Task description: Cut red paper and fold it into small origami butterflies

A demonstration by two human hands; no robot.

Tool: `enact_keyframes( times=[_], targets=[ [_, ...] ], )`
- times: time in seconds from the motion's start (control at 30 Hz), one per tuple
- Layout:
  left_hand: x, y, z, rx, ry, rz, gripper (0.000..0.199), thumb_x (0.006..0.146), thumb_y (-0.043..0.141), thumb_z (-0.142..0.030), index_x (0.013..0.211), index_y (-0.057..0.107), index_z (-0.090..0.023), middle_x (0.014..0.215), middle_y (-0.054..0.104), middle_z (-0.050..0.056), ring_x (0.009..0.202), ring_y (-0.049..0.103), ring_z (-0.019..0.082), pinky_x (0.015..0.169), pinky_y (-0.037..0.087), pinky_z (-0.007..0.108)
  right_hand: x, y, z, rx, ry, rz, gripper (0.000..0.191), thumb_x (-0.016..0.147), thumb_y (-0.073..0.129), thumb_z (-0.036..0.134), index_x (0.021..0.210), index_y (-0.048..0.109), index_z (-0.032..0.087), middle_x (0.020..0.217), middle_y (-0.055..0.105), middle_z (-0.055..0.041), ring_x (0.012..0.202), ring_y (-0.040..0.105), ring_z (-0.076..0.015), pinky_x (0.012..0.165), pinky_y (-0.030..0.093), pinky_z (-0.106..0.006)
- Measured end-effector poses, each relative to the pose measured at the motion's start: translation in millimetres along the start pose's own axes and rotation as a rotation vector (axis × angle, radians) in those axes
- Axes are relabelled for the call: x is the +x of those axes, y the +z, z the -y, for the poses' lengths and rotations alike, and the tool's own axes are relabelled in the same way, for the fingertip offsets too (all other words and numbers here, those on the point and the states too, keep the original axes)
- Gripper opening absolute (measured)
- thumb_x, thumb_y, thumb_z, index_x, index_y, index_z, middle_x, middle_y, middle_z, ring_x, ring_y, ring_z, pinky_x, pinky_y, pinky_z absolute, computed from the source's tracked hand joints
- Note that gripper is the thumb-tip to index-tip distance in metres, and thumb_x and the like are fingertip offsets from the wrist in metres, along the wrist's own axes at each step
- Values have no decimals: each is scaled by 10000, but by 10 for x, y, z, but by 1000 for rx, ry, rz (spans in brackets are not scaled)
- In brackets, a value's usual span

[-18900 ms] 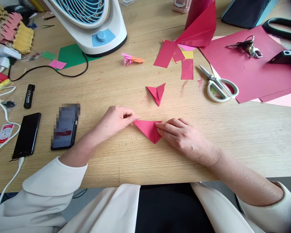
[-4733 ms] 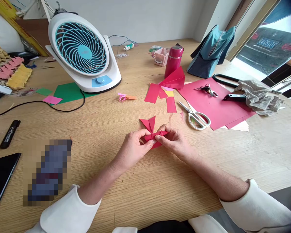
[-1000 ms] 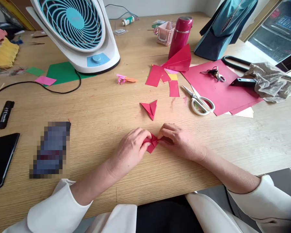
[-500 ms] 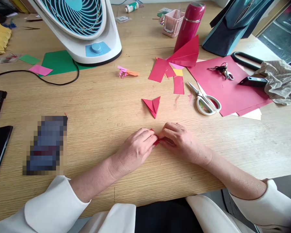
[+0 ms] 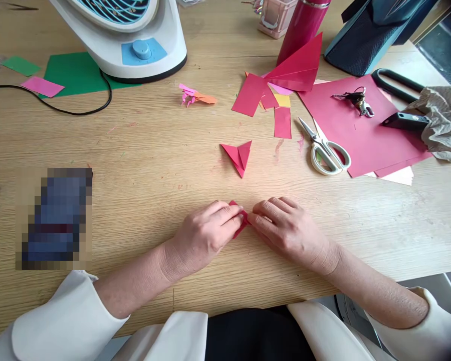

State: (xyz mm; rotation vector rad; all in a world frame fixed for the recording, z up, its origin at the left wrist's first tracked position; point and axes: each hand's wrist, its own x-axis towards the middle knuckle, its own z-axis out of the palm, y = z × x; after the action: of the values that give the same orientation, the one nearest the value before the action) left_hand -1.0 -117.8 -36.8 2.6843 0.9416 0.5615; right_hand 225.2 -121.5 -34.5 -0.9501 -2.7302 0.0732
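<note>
A small red paper piece lies on the wooden table between my hands, partly covered by fingers. My left hand presses its fingertips on the paper from the left. The closed fingers of my right hand pinch the paper's right corner. Just beyond the hands rests a folded red paper with pointed tips. White-handled scissors lie to the right, their blades pointing away and to the left.
A white fan stands at the back left, a red bottle at the back. Red sheets carry keys on the right. A blurred phone-like object lies left; a small pink-orange paper figure lies beyond.
The view has shifted slightly downward. My right hand has drawn a little away from my left, and more of the red paper piece shows between them.
</note>
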Motion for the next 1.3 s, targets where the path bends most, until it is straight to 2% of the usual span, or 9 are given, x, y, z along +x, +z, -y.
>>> enact_keyframes(
  times=[0.23,0.33,0.47,0.6,0.77,0.93,1.07,1.3],
  targets=[
    [-147,13,-163,-58,-61,49,384,961,428,-67,1215,685,-197,1270,702,108,1102,685,240,928,596,376,-177,-32,162,28,51,-14,211,991,490,154,1130,644,196,1074,703,-111,888,606,-237,733,456,-399],
    [-161,3,-189,38,-12,61,416,961,418,-64,1276,654,-198,1286,695,107,1128,676,244,942,582,368,-224,-10,190,40,75,-27,207,989,494,156,1124,645,200,1090,703,-110,890,606,-241,741,469,-401],
    [-161,1,-188,178,59,33,419,958,409,-48,1280,650,-167,1272,704,106,1065,691,236,898,575,333,-249,17,202,58,89,-33,173,981,521,160,1103,643,180,1109,702,-112,909,607,-246,761,478,-404],
    [-177,22,-145,147,52,17,388,962,451,-77,1273,654,-190,1280,704,73,1026,688,222,907,553,329,-244,22,204,85,120,-35,163,965,544,150,1086,642,197,1103,706,-99,899,606,-238,764,476,-405],
    [-168,20,-113,2,-21,-2,311,957,516,-115,1192,683,-232,1256,717,20,1019,679,205,865,537,316,-193,1,199,195,205,-85,96,932,594,138,983,651,196,1023,711,-82,869,599,-218,769,482,-391],
    [-50,22,-129,-87,-126,-42,168,955,564,-164,1012,713,-217,1079,741,18,906,663,171,821,517,301,-141,-11,193,328,293,-86,73,948,589,173,962,656,199,988,686,-81,862,585,-205,796,482,-383],
    [35,71,-121,-165,-174,-71,150,957,558,-142,894,690,-177,950,681,35,852,618,152,800,502,298,-96,-25,197,381,360,-103,85,948,580,164,921,657,189,953,658,-78,850,572,-202,785,474,-378],
    [42,114,-118,-255,-240,-69,114,933,574,-93,859,641,-147,975,617,50,872,591,146,833,493,309,-30,-45,197,418,419,-87,89,934,570,151,871,626,179,898,615,-68,819,543,-196,759,460,-360]
  ],
)
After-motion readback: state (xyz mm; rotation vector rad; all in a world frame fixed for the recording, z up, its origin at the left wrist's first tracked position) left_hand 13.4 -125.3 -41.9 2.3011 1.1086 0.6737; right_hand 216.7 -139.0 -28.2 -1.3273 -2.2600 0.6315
